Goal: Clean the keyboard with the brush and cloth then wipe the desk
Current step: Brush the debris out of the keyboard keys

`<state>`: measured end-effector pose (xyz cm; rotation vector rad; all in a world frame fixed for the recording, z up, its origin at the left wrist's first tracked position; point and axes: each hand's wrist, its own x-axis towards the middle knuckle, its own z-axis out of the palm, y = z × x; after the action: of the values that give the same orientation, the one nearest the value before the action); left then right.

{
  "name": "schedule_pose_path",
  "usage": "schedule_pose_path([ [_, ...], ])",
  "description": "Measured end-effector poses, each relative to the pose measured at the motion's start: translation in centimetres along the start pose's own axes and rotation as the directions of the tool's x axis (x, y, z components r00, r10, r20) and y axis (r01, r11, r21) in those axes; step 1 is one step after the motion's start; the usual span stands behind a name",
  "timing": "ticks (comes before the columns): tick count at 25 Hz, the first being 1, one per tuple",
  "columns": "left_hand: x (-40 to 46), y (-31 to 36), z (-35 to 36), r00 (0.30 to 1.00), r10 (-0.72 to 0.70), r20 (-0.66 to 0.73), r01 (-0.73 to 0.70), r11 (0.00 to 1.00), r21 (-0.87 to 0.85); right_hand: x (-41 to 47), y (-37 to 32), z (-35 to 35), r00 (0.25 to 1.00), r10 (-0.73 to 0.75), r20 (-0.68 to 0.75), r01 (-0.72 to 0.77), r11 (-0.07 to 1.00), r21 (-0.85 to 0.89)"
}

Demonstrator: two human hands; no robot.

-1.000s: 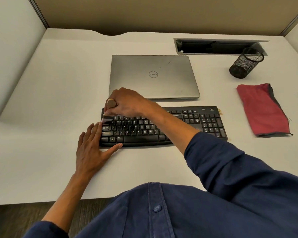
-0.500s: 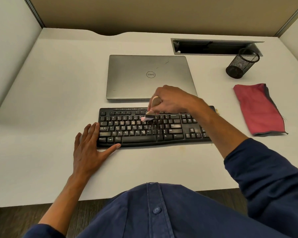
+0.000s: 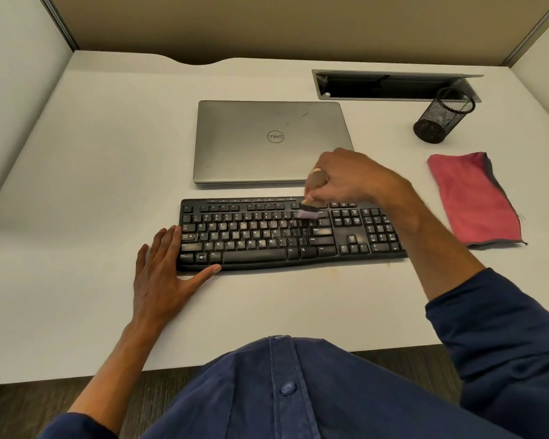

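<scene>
A black keyboard (image 3: 267, 236) lies on the white desk (image 3: 108, 172), with pale dust on several keys. My right hand (image 3: 352, 179) grips a small wooden-handled brush (image 3: 313, 198); its bristles touch the upper key rows right of the middle. My left hand (image 3: 165, 270) lies flat on the desk with fingers apart, pressing against the keyboard's left end, the thumb along its front edge. A red cloth (image 3: 473, 198) with a dark trim lies folded on the desk to the right of the keyboard, untouched.
A closed silver laptop (image 3: 271, 141) sits just behind the keyboard. A black mesh pen cup (image 3: 442, 117) stands at the back right beside an open cable slot (image 3: 390, 85). Partition walls close the desk on three sides.
My right hand has swept the brush from the keyboard's left end across to right of its middle. My left hand has stayed at the left end.
</scene>
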<state>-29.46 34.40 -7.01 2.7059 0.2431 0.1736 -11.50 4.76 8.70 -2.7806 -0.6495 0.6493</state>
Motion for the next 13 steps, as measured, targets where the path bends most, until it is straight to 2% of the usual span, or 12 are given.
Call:
schedule_pose_path([
  [3, 0.1, 0.0, 0.0, 1.000, 0.001, 0.002, -0.001, 1.000, -0.011, 0.6, -5.1, 1.6, 0.980, -0.196, -0.044, 0.201, 0.963, 0.180],
  [5, 0.1, 0.0, 0.0, 1.000, -0.002, 0.000, 0.002, 1.000, -0.015, 1.6, -8.3, 2.9, 0.957, -0.281, -0.070, 0.290, 0.932, 0.219],
  [9, 0.2, 0.0, 0.0, 1.000, -0.014, -0.001, 0.014, 1.000, -0.015, 3.8, -12.3, 4.8, 0.917, -0.386, -0.102, 0.399, 0.895, 0.200],
  [13, 0.2, -0.1, 0.0, 1.000, -0.021, -0.003, 0.021, 1.000, -0.010, 4.4, -12.8, 5.4, 0.912, -0.403, -0.077, 0.409, 0.904, 0.122],
])
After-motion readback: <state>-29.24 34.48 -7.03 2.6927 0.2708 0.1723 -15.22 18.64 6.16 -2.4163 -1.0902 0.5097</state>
